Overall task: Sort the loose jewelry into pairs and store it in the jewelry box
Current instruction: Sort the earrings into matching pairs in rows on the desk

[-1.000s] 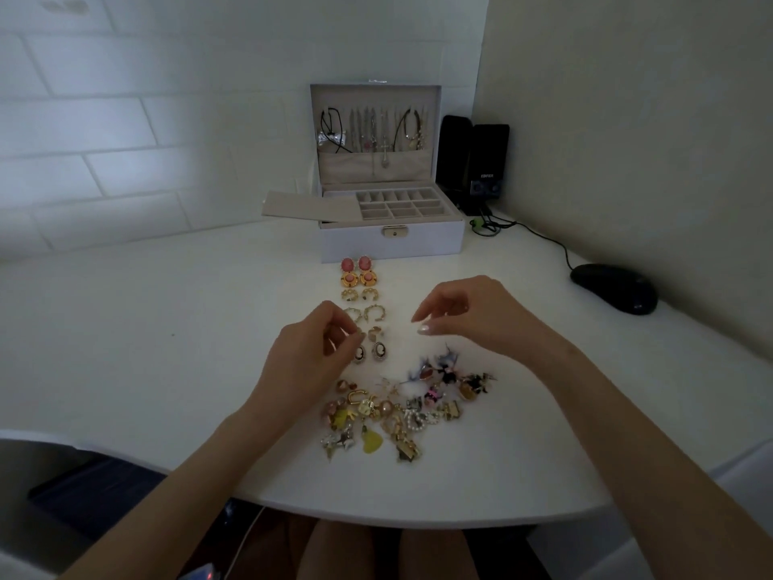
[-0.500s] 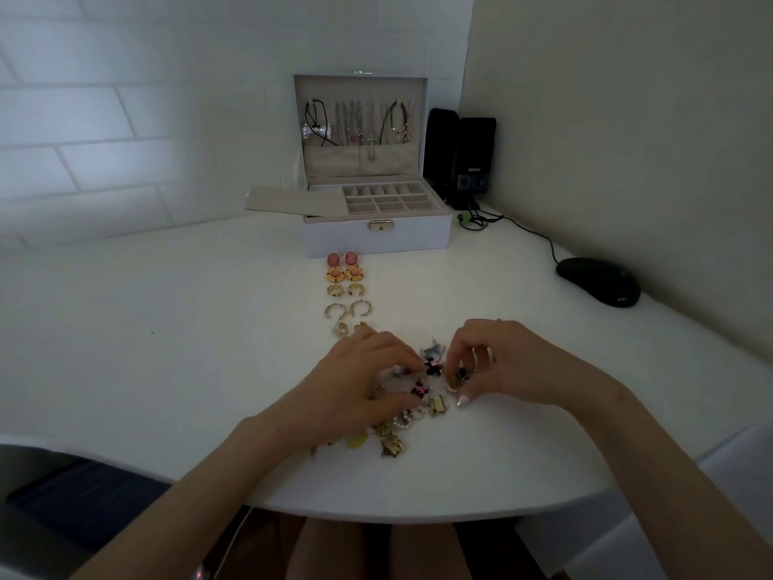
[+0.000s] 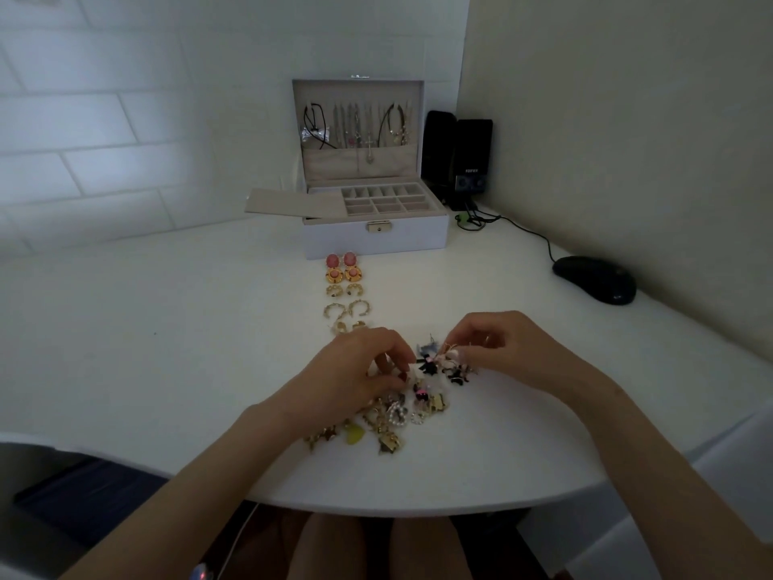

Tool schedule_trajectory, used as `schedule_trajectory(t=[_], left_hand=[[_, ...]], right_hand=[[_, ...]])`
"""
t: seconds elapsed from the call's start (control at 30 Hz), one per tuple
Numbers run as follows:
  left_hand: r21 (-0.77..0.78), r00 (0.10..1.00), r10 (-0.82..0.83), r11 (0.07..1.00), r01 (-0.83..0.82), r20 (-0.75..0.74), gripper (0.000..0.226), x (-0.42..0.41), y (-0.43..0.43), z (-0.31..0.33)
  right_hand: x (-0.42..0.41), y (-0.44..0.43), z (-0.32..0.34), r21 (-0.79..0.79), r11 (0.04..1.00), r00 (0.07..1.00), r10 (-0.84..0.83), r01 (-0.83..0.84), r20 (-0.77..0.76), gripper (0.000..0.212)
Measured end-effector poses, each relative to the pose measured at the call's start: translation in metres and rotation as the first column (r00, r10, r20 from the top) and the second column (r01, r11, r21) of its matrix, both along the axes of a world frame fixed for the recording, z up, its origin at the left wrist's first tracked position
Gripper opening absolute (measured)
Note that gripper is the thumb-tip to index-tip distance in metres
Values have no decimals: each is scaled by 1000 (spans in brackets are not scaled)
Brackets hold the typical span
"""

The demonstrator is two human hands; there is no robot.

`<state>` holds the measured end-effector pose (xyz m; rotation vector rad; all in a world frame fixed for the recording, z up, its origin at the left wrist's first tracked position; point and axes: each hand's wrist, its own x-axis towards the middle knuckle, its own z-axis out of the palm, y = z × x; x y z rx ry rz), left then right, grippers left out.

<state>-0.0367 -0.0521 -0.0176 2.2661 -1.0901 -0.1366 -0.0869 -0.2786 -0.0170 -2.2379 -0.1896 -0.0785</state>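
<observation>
Standing right of the jewelry box (image 3: pixel 376 244) — speakers (image 3: pixel 458 157), mouse (image 3: pixel 594 279).

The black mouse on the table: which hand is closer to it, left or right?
Right. The right hand is at the jewelry pile, left of the black mouse; the left hand lies farther left.

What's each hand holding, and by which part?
Right hand pinches a small pinkish earring; which part is too blurred to tell. Left hand fingers the pile; any hold unclear.
</observation>
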Motion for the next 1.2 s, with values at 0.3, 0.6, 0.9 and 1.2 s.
schedule_trajectory(t=[0.3, 0.6, 0.9, 1.2], left_hand=[[19, 999, 7, 1000, -8, 47, 11, -1, -4, 1], [53, 993, -40, 998, 34, 107, 14, 2, -4, -2], [-119, 998, -32, 992, 39, 59, 14, 0, -2, 1], [-245, 1000, 6, 970, -4, 8, 25, 2, 1, 3]], right_hand=[[0, 2, -2, 130, 991, 999, -19, 23, -30, 12], [0, 6, -1, 202, 978, 997, -69, 58, 45, 4], [1, 7, -4, 337, 937, 991, -118, 92, 58, 9], [-2, 10, 2, 317, 947, 995, -70, 43, 73, 12]])
